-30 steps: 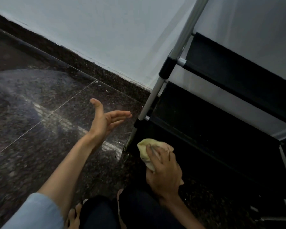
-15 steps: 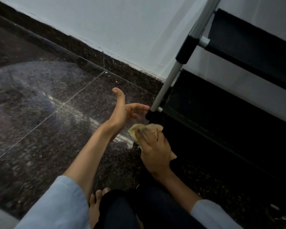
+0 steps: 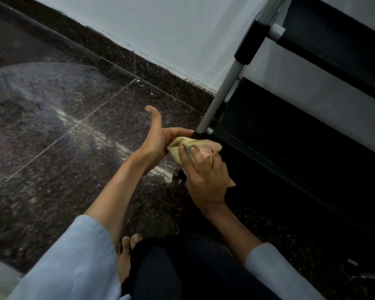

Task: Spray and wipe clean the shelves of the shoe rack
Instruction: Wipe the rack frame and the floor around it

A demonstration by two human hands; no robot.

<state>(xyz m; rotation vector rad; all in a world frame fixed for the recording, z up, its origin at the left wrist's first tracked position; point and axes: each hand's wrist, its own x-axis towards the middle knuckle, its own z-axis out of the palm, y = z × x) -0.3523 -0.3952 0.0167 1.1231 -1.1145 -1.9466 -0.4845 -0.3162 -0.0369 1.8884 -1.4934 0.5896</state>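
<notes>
dark granite floor beside shoe rack

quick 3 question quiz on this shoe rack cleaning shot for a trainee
1. True or false: the right hand grips the crumpled pale yellow cloth.
2. Which part of the black-shelved shoe rack is the cloth nearest: A) top shelf B) base of the silver metal post C) back wall side?
3. Fill in: the left hand has its thumb pointing ____.

Key: 1 true; 2 B; 3 up
</notes>
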